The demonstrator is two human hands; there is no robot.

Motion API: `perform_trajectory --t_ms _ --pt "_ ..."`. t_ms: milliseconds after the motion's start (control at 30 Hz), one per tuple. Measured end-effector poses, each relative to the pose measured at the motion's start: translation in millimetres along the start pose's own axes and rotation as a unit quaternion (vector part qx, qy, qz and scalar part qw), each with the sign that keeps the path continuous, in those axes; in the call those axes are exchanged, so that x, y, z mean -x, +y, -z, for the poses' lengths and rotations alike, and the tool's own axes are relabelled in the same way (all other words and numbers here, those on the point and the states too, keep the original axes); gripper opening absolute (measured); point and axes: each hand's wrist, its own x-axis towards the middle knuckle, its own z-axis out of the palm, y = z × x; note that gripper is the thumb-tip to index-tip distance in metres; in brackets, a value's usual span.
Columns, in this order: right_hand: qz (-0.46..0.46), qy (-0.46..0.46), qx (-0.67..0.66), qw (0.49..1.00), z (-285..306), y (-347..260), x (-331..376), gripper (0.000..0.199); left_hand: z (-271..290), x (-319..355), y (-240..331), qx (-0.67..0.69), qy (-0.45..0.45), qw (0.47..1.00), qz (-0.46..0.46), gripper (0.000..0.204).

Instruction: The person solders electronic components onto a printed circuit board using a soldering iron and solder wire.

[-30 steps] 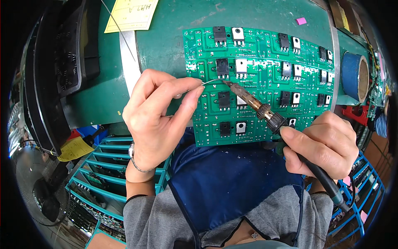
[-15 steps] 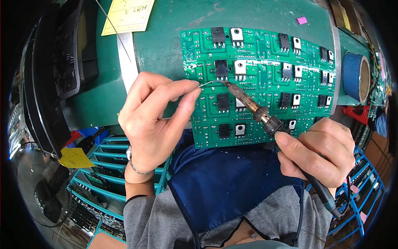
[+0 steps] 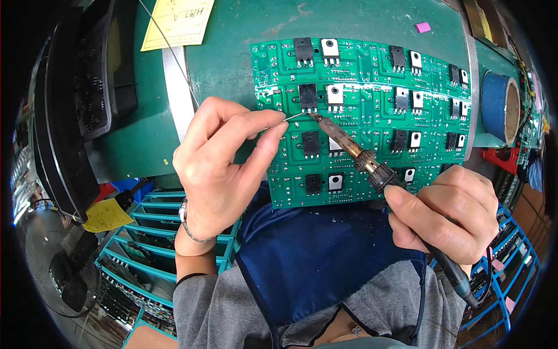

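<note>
A green circuit board panel [image 3: 360,139] with rows of black and silver-faced three-legged components lies in front of me, its near edge over my lap. My left hand [image 3: 224,157] pinches a thin solder wire [image 3: 295,117] between thumb and forefinger. The wire's end meets the tip of a soldering iron [image 3: 349,145] just below the legs of a black component [image 3: 308,97] in the second row. My right hand [image 3: 444,218] is closed round the iron's dark handle, which slants down to the right.
On the green worktop [image 3: 232,70] lie a yellow paper tag [image 3: 177,23] and a pink scrap [image 3: 422,27]. A blue tape roll [image 3: 500,109] stands to the right. Black trays [image 3: 107,64] line the left side, above teal racks [image 3: 157,221] and a fan [image 3: 67,273]. A blue rack [image 3: 514,273] is at lower right.
My left hand has moved slightly right, toward the iron's tip, leaving less wire showing beyond the fingers. The board has shifted a touch left. The right hand and iron stay almost in place.
</note>
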Motion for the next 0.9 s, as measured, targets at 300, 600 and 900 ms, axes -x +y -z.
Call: perform_trajectory --t_ms 300,600,900 --pt "0.010 0.011 0.008 1.000 -1 2 2 0.024 4 -2 -3 -0.074 0.037 0.996 -0.041 0.020" --pt "0.043 0.016 0.005 0.999 18 8 11 0.025 2 2 11 0.021 0.021 0.997 0.067 0.022" --pt "0.028 0.002 0.006 1.000 20 10 17 0.025 -12 -8 14 -0.003 -0.005 1.000 -0.019 0.022"
